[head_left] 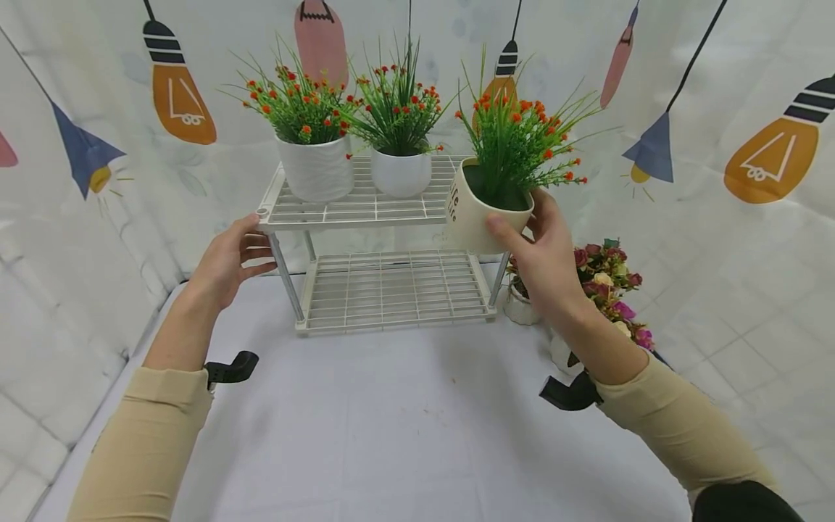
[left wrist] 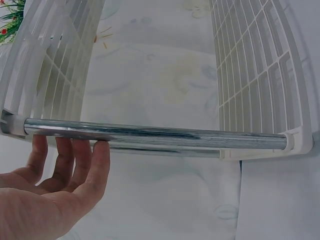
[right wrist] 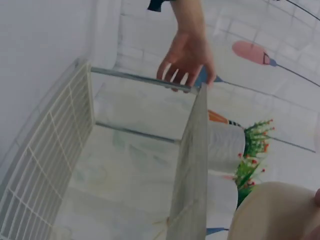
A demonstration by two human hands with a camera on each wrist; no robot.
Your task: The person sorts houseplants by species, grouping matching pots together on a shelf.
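Looking down from the head camera, I find the tan sleeves nearest me, over a white-covered table. Beyond the right cuff, pink and dark red flowers are partly hidden by the forearm. My right hand grips the cream pot by its rim and side, thumb in front; the pot, lettered and full of orange-flowered greenery, leans at the right end of the upper tier of the white rack (whether it touches the rack, I cannot tell). My left hand is loosely spread at the opposite corner, fingertips against the metal post. On the upper tier stand a ridged white pot and, right of it, a smooth white pot, both upright with red blooms. Farthest off hangs a backdrop printed with lamps.
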